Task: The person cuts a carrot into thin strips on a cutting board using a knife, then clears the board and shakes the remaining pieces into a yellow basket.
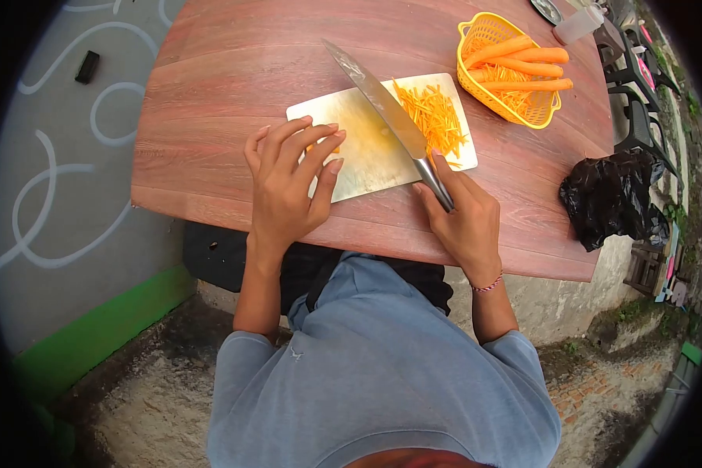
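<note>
A reddish wooden bench (226,70) with a curved edge spreads in front of you, and beyond it at 9 o'clock is a grey surface (62,156) painted with pale loops.

Take the middle of the cutting board (359,171) as your clock centre. The knife (382,103) slants across it, tip past the far edge at 11 o'clock, handle at 4. Your right grip (464,210) is clamped on that handle. Your left grip (285,183) hangs at 9 o'clock, fingers spread apart and lightly bent over an orange piece (335,150); you cannot tell from here whether they touch it.

For good knife work, I'd curl those fingertips under so the knuckles face the blade, keep the thumb behind, and let the long edge slide in even strokes. The board reaches near your edge of the bench, so check that it sits steady.

The blade is broad, smooth metal, tapering to a point. At 3 o'clock on the pale, stained board lies a loose heap of thin orange shreds (429,117). Outward at 2 o'clock, a yellow lattice basket (487,97) holds smooth, tapered carrots (522,66) over more shreds. A crinkled, glossy black bag (612,191) bulges at 4.
</note>
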A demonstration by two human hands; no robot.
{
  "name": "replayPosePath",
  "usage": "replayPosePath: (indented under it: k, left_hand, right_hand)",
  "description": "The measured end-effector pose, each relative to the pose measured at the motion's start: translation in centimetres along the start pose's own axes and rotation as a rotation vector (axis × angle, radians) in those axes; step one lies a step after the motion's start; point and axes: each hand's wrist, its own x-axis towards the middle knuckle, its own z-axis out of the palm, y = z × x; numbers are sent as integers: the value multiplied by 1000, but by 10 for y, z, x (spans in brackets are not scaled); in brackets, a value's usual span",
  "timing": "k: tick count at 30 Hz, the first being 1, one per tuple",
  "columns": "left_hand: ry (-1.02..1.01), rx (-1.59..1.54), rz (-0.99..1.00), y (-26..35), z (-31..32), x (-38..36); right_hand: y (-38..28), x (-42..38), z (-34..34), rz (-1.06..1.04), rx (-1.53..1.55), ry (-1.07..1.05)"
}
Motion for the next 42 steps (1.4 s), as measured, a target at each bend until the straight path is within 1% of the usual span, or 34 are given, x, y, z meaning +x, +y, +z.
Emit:
replayPosePath:
  k: [1, 3, 4, 6, 7, 9, 11, 12, 13, 14, 15, 16, 18, 20, 23, 25, 26, 28, 29, 31, 32, 34, 38, 40, 41, 42]
  left_hand:
    - [4, -5, -6, 8, 3, 3]
    - [-150, 40, 146, 23, 11, 10]
    - [-143, 38, 137, 27, 17, 12]
    - [-243, -7, 191, 29, 34, 15]
    - [-201, -45, 206, 29, 44, 17]
    - [-155, -70, 201, 32, 38, 23]
    - [-109, -89, 199, 27, 33, 23]
    - [-52, -97, 102, 19, 31, 17]
    - [3, -105, 7, 11, 28, 11]
    - [5, -105, 2, 3, 24, 4]
    - [-24, -41, -95, -4, 19, -3]
    - [-53, 22, -192, -10, 16, -8]
    - [-63, 44, -189, -18, 16, -16]
    - [-68, 76, -187, -21, 14, -19]
    - [-106, 27, -155, -20, 15, -14]
    - [-189, -31, -196, -20, 17, -10]
    - [-185, -33, -191, -20, 16, -7]
    - [-266, -9, -156, -19, 13, -1]
    - [-263, -13, -154, -19, 14, 0]
    - [-326, -100, -36, -22, 15, 5]
    - [-324, -103, -32, -23, 15, 9]
    - [-379, -184, 73, -24, 16, 20]
    - [-299, -151, 118, -27, 31, 34]
    - [-185, -143, -15, -21, 34, 35]
    - [-186, -147, -12, -18, 33, 31]
    - [-176, -130, -64, -14, 30, 24]
  right_hand:
    - [-2, 0, 1, -1, -11, -29]
    - [-5, 0, 2, -11, -25, -63]
    - [-6, -1, 3, -16, -15, -55]
    - [-8, -2, 1, -29, -10, -54]
    - [-9, -4, -1, -12, 1, -60]
    - [-11, -5, -2, -5, 16, -78]
    - [-9, -6, -3, 12, 161, -9]
    - [-8, -8, -5, 6, 163, -16]
    - [-6, -12, -8, 177, 294, -82]
    - [-6, -16, -11, 352, 424, -147]
    - [-14, -15, -16, 521, 573, -203]
    - [-15, -16, -15, 519, 572, -206]
    - [-14, -20, -9, 597, 698, -286]
    - [-12, -20, -1, 567, 661, -321]
    - [-14, -19, 4, 510, 603, -317]
    - [-15, -18, 3, 500, 570, -329]
    - [-15, -18, 2, 499, 567, -323]
    - [-15, -17, 1, 523, 572, -341]
    - [-16, -17, -1, 523, 568, -338]
    - [-17, -15, -3, 583, 603, -363]
    - [-17, -14, -4, 583, 600, -359]
    - [-15, -14, -5, 570, 603, -369]
    - [-14, -13, -6, 539, 566, -356]
    - [-18, -9, -10, 600, 574, -376]
    - [-19, -9, -10, 603, 572, -373]
    - [-20, -9, -11, 569, 536, -356]
